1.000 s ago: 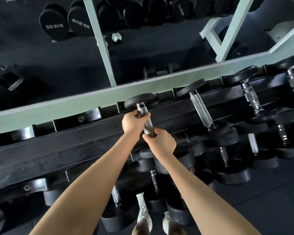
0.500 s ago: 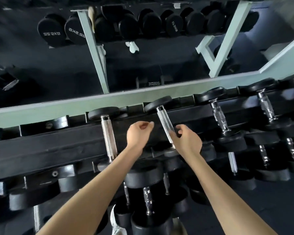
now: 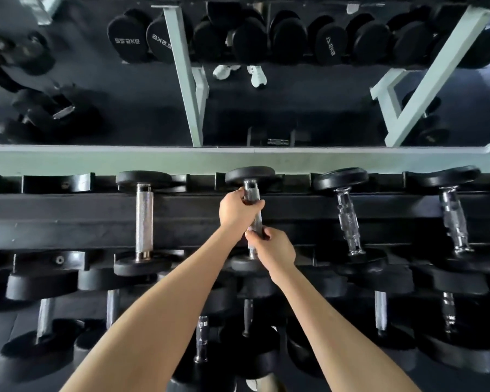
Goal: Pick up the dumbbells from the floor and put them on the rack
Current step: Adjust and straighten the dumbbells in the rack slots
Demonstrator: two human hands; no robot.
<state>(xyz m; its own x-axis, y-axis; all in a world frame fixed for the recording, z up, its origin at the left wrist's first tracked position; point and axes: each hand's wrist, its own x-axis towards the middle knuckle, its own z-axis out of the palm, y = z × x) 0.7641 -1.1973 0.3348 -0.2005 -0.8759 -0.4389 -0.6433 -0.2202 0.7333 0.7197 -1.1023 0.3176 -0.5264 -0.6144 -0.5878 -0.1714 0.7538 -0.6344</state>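
A black dumbbell [image 3: 250, 176] with a chrome handle lies across the top tier of the black rack [image 3: 68, 219], its far head against the back rail. My left hand [image 3: 236, 210] grips the upper part of its handle. My right hand [image 3: 275, 247] grips the lower part of the same handle, just above the near head. To its left another dumbbell [image 3: 144, 222] rests on the same tier; two more dumbbells [image 3: 348, 219] lie to the right.
Lower rack tiers hold several more black dumbbells [image 3: 246, 315]. A pale green ledge [image 3: 96, 161] runs behind the rack below a mirror, which reflects heavier dumbbells [image 3: 128, 38] and green frame posts [image 3: 184, 75]. My shoes [image 3: 255, 384] show at the bottom.
Half a second ago both hands were off the handles, between dumbbells. Now both grip one dumbbell's handle on the top tier, and the view has shifted along the rack.
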